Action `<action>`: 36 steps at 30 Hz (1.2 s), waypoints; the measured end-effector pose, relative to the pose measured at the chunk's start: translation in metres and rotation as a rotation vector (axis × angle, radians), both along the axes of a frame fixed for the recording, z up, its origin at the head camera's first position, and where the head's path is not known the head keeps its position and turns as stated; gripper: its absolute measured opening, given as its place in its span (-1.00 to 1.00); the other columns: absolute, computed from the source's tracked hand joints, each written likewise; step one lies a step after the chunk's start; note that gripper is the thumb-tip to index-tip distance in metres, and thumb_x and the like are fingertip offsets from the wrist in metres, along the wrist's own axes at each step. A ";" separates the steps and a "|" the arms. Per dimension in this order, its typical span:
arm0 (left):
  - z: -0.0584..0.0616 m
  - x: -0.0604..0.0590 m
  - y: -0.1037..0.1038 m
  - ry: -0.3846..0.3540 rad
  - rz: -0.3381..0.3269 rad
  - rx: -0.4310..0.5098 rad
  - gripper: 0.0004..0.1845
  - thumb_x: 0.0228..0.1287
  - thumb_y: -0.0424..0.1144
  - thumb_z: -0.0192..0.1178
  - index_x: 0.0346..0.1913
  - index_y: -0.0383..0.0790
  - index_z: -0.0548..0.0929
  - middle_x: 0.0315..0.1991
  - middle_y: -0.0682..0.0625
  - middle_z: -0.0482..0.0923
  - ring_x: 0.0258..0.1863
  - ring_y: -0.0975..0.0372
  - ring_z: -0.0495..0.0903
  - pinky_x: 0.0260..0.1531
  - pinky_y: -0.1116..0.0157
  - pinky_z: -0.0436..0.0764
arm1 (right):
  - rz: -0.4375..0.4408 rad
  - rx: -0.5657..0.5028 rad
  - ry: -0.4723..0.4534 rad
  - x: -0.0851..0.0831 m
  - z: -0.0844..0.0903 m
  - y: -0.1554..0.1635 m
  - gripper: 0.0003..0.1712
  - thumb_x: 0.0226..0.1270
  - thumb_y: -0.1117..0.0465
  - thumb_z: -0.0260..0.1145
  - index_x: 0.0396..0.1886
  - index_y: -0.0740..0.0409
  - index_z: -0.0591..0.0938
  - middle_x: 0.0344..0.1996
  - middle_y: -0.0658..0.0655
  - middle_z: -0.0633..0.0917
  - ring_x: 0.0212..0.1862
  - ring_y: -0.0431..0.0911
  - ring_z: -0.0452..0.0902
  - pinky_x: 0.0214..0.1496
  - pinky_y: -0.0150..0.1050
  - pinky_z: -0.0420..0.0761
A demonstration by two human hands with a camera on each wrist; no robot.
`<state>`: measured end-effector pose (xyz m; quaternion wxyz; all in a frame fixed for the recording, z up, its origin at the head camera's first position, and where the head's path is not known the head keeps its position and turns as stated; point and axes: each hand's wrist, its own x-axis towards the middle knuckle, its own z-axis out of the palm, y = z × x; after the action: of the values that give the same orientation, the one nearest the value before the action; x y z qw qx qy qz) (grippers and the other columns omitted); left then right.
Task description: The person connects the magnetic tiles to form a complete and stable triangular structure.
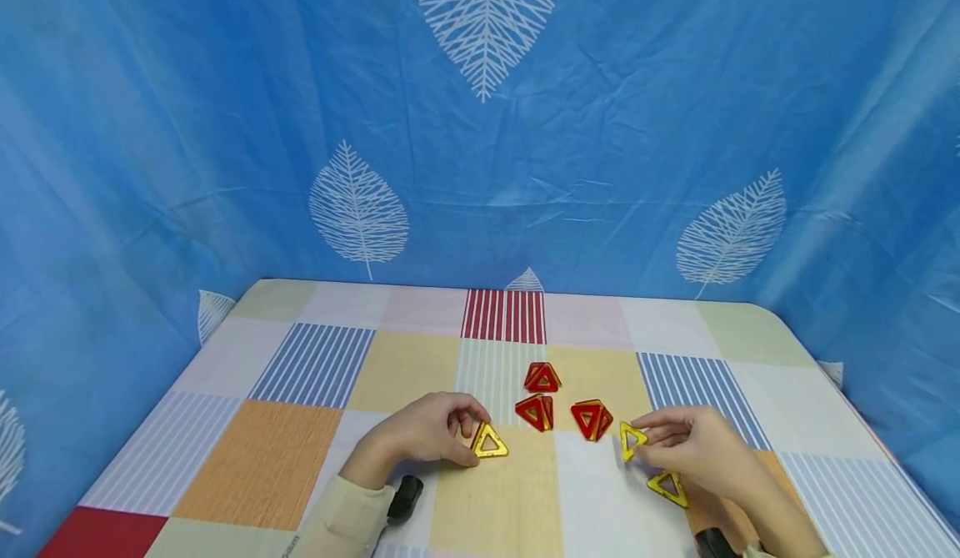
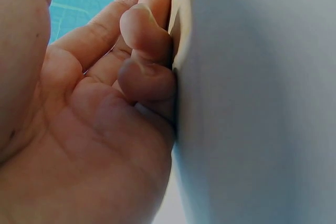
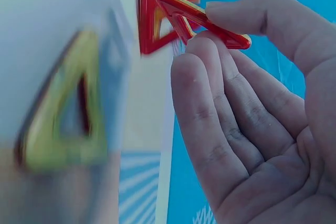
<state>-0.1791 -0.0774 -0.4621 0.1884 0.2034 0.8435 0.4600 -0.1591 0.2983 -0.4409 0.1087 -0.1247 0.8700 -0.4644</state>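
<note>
Blue leaf-print cloth hangs behind a patchwork-covered table (image 1: 262, 458), and from my remote seat I count yellow triangles first: three. Nearest me, at about 5 o'clock, one flat yellow triangle (image 1: 668, 486) lies on the table just under the right hand (image 1: 701, 449). That hand's thumb and forefinger pinch a second, tilted yellow triangle (image 1: 632, 439), its point aimed toward 9 o'clock; the other fingers lie loosely extended. At about 7 o'clock the left hand (image 1: 427, 433) has its fingers curled round the edge of the third yellow triangle (image 1: 488, 442), which lies flat on the table.

Farther out, toward 12 o'clock and between the hands, stand three red pyramids: one near the left hand (image 1: 536, 412), one just beside the right hand's held piece (image 1: 591, 419), and the farthest (image 1: 542, 377). I judge the right hand is nearer the closest pyramid.
</note>
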 end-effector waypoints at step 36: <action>0.000 -0.004 0.002 0.084 -0.118 -0.054 -0.56 0.03 -0.34 0.55 0.05 -0.16 0.76 -0.42 0.02 0.50 -0.47 0.29 0.34 -0.44 0.34 0.36 | 0.226 -0.007 0.093 -0.011 -0.016 -0.108 -0.82 0.01 0.38 0.52 -0.31 0.24 0.78 -0.52 -0.07 0.71 -0.45 -0.17 0.64 -0.40 -0.31 0.61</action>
<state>-0.1834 -0.0754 -0.4626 0.1850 0.2667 0.8492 0.4164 -0.1704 0.1900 -0.4564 0.1194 -0.2437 0.8530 -0.4458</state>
